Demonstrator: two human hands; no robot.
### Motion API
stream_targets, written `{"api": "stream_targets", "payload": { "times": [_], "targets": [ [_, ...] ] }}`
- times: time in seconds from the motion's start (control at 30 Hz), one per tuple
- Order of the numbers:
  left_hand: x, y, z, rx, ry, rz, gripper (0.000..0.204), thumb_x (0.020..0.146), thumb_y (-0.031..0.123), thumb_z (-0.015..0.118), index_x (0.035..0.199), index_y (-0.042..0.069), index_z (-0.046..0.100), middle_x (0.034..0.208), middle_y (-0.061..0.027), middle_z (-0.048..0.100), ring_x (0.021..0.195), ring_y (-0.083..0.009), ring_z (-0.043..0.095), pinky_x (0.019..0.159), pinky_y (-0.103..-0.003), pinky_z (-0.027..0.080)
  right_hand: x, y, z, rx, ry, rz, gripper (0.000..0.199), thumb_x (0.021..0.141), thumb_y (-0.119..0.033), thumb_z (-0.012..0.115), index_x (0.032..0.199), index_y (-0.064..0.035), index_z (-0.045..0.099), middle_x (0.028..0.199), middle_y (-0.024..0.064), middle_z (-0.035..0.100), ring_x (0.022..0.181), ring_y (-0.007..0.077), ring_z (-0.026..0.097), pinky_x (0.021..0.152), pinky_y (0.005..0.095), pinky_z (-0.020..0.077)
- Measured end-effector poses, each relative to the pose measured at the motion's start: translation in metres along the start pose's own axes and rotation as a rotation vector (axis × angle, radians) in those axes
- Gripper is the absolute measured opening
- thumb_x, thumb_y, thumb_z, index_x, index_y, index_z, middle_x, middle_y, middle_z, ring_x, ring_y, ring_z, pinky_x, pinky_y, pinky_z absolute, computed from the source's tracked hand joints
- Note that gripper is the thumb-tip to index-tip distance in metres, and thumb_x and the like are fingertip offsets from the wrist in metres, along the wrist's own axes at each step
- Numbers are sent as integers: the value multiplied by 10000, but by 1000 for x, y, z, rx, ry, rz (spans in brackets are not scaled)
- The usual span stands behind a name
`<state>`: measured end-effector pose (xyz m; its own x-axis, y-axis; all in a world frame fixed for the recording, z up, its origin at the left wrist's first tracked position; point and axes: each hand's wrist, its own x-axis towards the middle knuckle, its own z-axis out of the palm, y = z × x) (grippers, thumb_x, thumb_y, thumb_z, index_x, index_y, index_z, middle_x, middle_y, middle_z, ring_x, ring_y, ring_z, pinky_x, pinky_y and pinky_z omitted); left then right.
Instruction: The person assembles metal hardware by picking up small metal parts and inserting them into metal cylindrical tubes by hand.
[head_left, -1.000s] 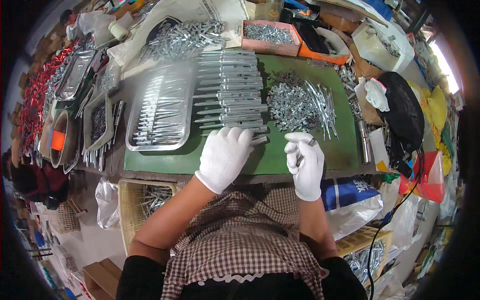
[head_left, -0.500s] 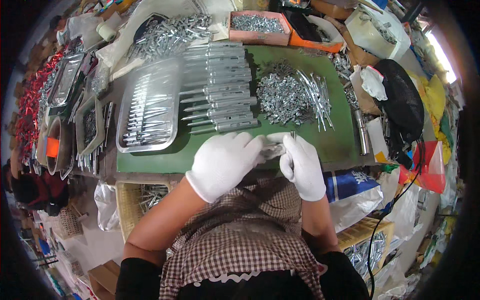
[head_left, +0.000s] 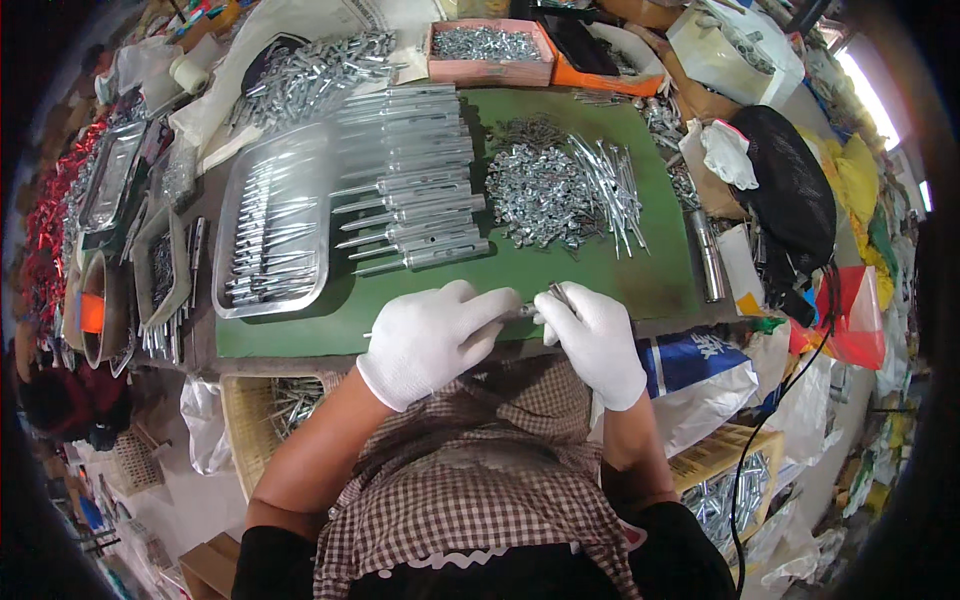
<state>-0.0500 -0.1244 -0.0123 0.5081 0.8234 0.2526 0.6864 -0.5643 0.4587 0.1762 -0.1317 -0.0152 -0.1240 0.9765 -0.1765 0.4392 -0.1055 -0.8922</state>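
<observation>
Both my hands wear white gloves and meet over the near edge of the green work mat (head_left: 640,285). My left hand (head_left: 430,335) is closed around a slim metal rod (head_left: 368,335); one end pokes out past the wrist side, and metal shows by the fingertips. My right hand (head_left: 592,340) pinches a short grey metal piece (head_left: 558,293) between thumb and fingers, close to the left fingertips. Ahead lies a row of silver slotted tubes with thin rods (head_left: 420,215). Right of it are a heap of small metal fittings (head_left: 540,195) and a bundle of long pins (head_left: 612,190).
A clear plastic tray (head_left: 222,255) of rods stands left on the mat. Behind are a pink box (head_left: 490,70) of small parts and a pile of metal pieces (head_left: 315,80). A black mesh bag (head_left: 790,190) lies right. A yellow crate (head_left: 250,430) stands below the table edge.
The view has shifted slightly. My hands have come a little lower, nearer the mat's front edge, and a rod end now shows beside my left wrist.
</observation>
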Motion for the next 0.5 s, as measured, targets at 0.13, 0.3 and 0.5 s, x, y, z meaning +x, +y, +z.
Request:
{"api": "stream_targets", "payload": {
  "times": [0.13,0.3,0.5],
  "targets": [
    [-1,9,9,120,22,-18,235,911,192,706,1140,240,717,867,-65,632,678,-292,677,587,-416,552,11,19,-5,-289,456,-325,154,954,-175,718,977,-23,715,955,151,707,844,324,694,736,412,540],
    [5,22,21,274,-4,-65,200,916,200,707,1113,231,703,864,-71,584,635,-280,654,549,-407,534,31,32,-7,-653,535,-246,168,907,-167,749,1038,-75,697,970,143,699,834,327,702,743,434,552],
    [3,18,22,210,21,-61,196,929,203,692,1124,222,698,839,-77,574,633,-290,653,534,-413,525,18,27,-12,-349,425,-181,172,882,-88,747,1042,-55,696,963,143,702,800,290,707,711,398,551]
  ]
}}
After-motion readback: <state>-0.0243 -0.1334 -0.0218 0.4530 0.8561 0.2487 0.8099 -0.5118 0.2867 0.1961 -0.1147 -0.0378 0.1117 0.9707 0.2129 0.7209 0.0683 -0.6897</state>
